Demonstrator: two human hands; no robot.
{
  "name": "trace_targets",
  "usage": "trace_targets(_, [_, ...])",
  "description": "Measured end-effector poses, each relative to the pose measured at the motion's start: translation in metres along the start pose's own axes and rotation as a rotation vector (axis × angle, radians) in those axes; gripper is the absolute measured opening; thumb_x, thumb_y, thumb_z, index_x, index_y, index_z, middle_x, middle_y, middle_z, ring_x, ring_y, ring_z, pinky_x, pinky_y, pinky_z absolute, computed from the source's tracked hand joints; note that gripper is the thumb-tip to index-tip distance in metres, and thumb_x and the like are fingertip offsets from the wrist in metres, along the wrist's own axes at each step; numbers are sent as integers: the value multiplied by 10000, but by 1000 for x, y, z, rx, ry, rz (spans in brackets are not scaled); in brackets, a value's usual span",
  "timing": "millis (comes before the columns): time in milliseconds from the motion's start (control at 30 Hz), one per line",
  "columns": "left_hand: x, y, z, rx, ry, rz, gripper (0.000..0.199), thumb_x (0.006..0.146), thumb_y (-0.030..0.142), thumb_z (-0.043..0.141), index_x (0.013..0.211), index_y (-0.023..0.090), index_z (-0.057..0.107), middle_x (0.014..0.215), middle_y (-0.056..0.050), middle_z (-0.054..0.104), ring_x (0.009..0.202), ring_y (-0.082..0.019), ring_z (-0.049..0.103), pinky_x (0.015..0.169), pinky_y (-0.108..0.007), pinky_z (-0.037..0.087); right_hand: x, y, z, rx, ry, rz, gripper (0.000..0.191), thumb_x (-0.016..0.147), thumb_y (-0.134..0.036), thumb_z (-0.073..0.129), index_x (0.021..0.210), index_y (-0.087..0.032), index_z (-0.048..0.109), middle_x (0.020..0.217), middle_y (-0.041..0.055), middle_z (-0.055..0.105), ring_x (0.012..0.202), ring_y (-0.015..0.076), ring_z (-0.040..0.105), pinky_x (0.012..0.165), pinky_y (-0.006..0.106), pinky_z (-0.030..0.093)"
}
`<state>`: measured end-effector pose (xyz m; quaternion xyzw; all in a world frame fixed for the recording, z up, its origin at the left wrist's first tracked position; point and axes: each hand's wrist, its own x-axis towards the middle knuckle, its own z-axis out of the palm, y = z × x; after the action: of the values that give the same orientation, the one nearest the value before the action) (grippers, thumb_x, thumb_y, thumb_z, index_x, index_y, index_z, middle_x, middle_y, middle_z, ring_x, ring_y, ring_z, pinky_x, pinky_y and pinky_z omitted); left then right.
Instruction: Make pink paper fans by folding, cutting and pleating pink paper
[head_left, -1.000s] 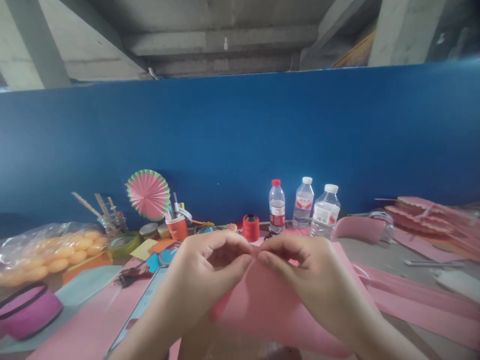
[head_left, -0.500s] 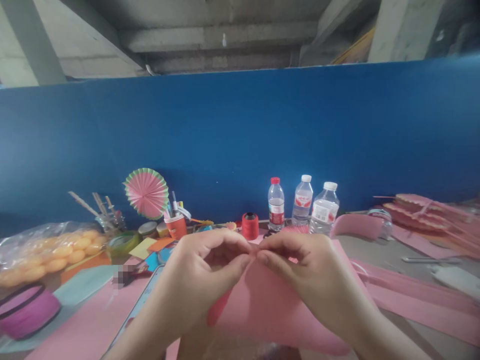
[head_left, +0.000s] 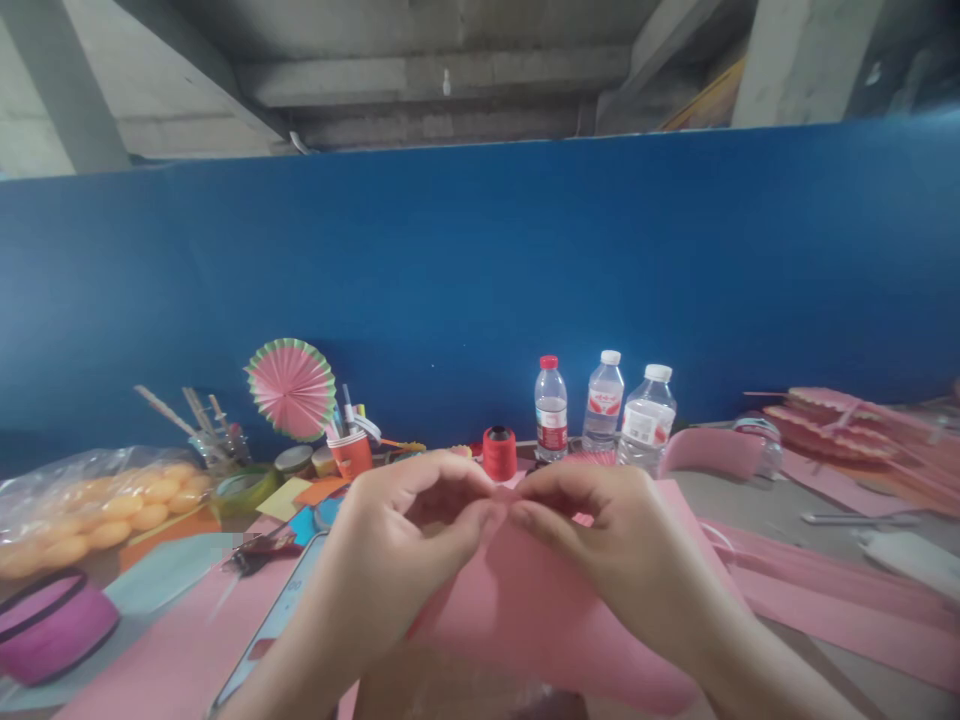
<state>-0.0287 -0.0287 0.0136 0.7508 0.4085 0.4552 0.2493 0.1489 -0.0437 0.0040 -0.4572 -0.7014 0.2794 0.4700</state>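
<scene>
A large pink paper sheet (head_left: 540, 620) hangs in front of me, its upper edge between my two hands. The fingertips of my left hand (head_left: 420, 540) pinch that edge from the left. Just beside them, my right hand (head_left: 622, 540) pinches it with thumb and fingers. The fingertips of both hands nearly touch. Behind the hands stands a red thread spool (head_left: 499, 453). A phone (head_left: 274, 625) lies partly under my left forearm.
Three plastic bottles (head_left: 552, 425) stand behind my right hand. On the left are a pink fan (head_left: 291, 389), a red cup of pens (head_left: 351, 455), a bag of orange balls (head_left: 105, 505) and a purple pouch (head_left: 56, 625). Pink strips (head_left: 847, 600) lie right.
The fingertips have shifted very slightly along the edge of the pink sheet, and the sheet's lower left part has turned a little. Both hands keep their pinch.
</scene>
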Motion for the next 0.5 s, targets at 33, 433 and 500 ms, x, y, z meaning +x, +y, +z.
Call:
trace_targets(33, [0, -1, -1, 26, 38, 3, 60, 758, 186, 636, 755, 233, 672, 686, 51, 676, 628, -87, 619, 582, -136, 487, 1, 2, -1, -34, -5, 12, 146, 813, -244, 576, 762, -268, 711, 717, -56, 705, 661, 126, 615, 541, 209, 423])
trace_targets(433, [-1, -1, -5, 283, -234, 192, 175, 834, 167, 562, 865, 287, 686, 803, 74, 689, 703, -79, 629, 642, -144, 472, 1, 6, 2, -163, -156, -1, 227, 832, -174, 499, 780, -272, 698, 707, -70, 666, 650, 110, 575, 588, 223, 395])
trace_targets(500, [0, -4, -10, 258, -181, 233, 202, 840, 150, 554, 846, 289, 700, 804, 75, 698, 709, -76, 640, 641, -134, 475, 2, 7, 0, -204, -145, 24, 214, 824, -195, 511, 780, -277, 704, 709, -63, 668, 648, 118, 578, 580, 231, 394])
